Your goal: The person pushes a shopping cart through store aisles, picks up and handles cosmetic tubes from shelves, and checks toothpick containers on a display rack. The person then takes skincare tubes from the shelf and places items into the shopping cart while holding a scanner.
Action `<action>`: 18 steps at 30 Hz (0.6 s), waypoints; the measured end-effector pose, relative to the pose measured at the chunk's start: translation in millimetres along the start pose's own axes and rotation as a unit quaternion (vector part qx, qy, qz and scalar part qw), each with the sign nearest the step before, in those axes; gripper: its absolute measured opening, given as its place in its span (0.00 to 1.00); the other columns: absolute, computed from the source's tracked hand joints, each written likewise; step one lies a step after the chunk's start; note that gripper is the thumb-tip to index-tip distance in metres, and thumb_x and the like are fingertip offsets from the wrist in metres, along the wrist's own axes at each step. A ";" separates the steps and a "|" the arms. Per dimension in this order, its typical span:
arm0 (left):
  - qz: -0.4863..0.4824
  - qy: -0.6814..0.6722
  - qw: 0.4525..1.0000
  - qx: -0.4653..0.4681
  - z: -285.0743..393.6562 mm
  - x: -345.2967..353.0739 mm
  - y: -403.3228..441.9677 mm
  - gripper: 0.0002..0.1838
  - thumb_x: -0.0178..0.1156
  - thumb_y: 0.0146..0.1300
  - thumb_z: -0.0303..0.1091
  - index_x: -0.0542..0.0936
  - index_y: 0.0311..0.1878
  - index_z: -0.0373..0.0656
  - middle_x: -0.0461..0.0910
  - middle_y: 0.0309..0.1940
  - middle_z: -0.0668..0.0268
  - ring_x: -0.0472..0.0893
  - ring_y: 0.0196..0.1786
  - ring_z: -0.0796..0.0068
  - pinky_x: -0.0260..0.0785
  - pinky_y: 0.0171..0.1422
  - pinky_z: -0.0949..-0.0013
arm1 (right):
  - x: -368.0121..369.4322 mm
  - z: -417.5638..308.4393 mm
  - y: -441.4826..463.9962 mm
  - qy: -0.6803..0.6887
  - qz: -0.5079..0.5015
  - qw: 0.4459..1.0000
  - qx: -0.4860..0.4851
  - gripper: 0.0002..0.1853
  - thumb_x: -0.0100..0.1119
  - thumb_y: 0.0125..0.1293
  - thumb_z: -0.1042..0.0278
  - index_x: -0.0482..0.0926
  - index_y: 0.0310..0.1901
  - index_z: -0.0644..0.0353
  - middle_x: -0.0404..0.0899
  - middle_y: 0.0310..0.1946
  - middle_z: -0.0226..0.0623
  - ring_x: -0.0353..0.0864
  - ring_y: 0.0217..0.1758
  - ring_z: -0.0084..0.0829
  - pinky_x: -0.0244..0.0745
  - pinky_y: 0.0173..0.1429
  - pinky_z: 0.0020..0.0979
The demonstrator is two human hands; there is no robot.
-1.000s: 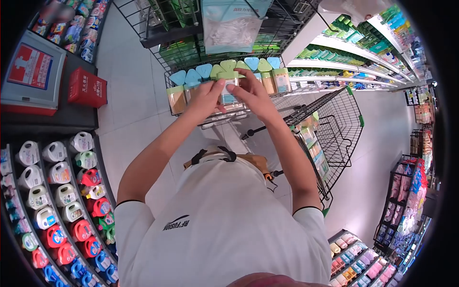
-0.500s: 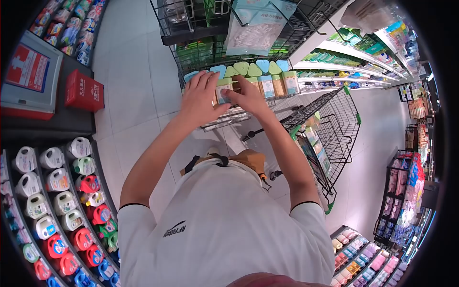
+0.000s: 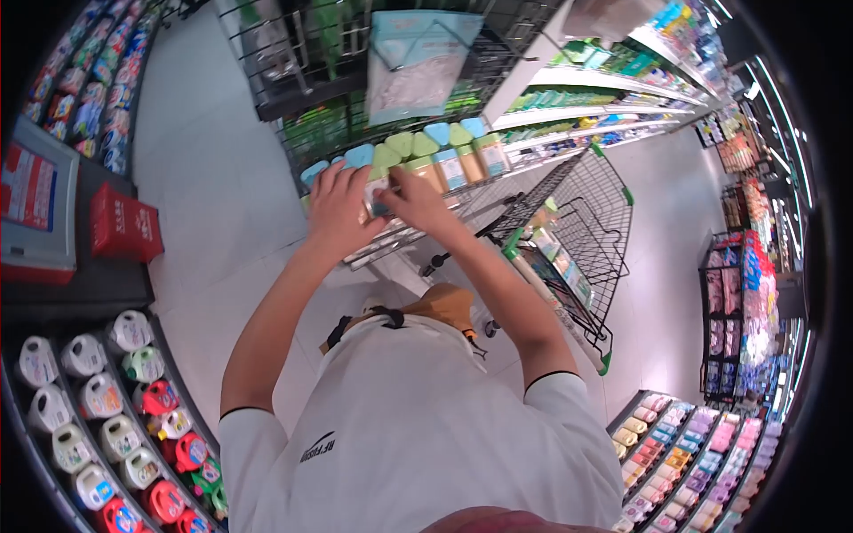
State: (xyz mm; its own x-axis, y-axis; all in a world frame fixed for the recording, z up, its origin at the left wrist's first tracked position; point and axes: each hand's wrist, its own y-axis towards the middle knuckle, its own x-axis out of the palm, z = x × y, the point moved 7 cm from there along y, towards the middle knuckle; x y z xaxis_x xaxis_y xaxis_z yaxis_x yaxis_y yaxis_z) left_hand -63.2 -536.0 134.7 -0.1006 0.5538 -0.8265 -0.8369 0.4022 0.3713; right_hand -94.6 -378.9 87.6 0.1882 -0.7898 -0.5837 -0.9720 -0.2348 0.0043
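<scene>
Our left hand (image 3: 339, 211): fingers slightly spread, beside the lidded container (image 3: 377, 190). Our right hand (image 3: 418, 202): fingers curled, thumb at its front, grip unclear to us. Container: wire shelf's (image 3: 393, 238) front edge, left of centre.

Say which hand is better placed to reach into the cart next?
Probably the right hand: the cart stands on that side, and this hand is nearer. The left hand is farther off and would likely have to cross the right arm.
</scene>
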 end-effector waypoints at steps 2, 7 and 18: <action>0.004 0.011 1.000 -0.004 -2.1 1.3 -1.8 0.47 0.80 0.51 0.49 0.74 0.73 0.41 0.76 0.67 0.55 0.67 0.78 0.48 0.58 0.81 0.44 | -5.5 -17.0 -4.8 -0.023 0.000 1.000 -0.001 0.25 0.66 0.68 0.55 0.74 0.50 0.73 0.84 0.33 0.64 0.85 0.41 0.66 0.78 0.48 0.56; -0.013 0.029 1.000 -0.003 -3.8 3.7 -0.8 0.46 0.79 0.51 0.47 0.74 0.73 0.41 0.77 0.66 0.55 0.67 0.78 0.49 0.56 0.82 0.43 | -3.9 -19.2 -8.0 -0.027 0.028 0.999 -0.026 0.26 0.66 0.68 0.55 0.74 0.55 0.71 0.84 0.33 0.60 0.85 0.40 0.64 0.78 0.46 0.54; -0.004 0.005 1.000 0.001 -7.3 10.4 -5.0 0.48 0.79 0.54 0.47 0.71 0.75 0.37 0.73 0.72 0.53 0.66 0.78 0.48 0.55 0.83 0.44 | -38.5 -9.7 -32.8 -0.106 0.091 0.988 -0.060 0.34 0.68 0.67 0.45 0.77 0.60 0.71 0.84 0.49 0.58 0.83 0.54 0.58 0.77 0.58 0.51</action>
State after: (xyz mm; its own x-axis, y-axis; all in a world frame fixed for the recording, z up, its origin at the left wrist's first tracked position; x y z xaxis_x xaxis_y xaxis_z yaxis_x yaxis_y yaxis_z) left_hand -64.0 -537.5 121.1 -0.0989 0.5429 -0.8339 -0.8363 0.4088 0.3654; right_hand -68.7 -346.3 117.9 -0.0342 -0.6912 -0.7218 -0.9609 -0.1759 0.2139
